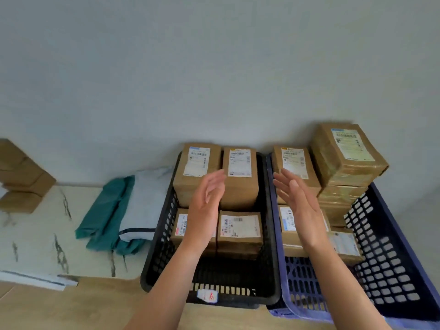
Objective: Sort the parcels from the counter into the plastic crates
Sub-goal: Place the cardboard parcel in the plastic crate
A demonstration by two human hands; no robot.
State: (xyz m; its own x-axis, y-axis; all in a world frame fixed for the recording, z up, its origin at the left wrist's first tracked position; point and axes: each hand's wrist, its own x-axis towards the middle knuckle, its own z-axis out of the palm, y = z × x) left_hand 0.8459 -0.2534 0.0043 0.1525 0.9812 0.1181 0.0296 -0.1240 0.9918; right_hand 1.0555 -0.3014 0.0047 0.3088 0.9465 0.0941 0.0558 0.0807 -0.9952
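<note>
Hovering hands: the left hand [207, 206] and the right hand [297, 203] were up with palms turned toward each other, fingers straight and slightly spread, gripping nothing.
Left hand: it hung above the middle of the black crate [152, 265], in front of that crate's rear parcels.
Right hand: it hung just right of the black crate, over the left part of the blue crate [390, 270].
Black crate: it held four brown parcels [239, 184], two at the rear and two in front, each with a white label facing up; its near part showed mesh floor.
Blue crate: it stood right against the black crate's right side and held more labelled parcels [291, 167], with a tall stack [345, 153] at its far right rising well above the rim.
Contact: the hands were slightly blurred, so whether either brushed a parcel could not be told.
Counter: the marbled counter [35, 234] lay left of the black crate, carrying green and grey mailer bags [114, 217] just beside the crate and cardboard boxes [21, 177] well to the left.
Tag: a small white tag [207, 295] sat on the black crate's near wall.
</note>
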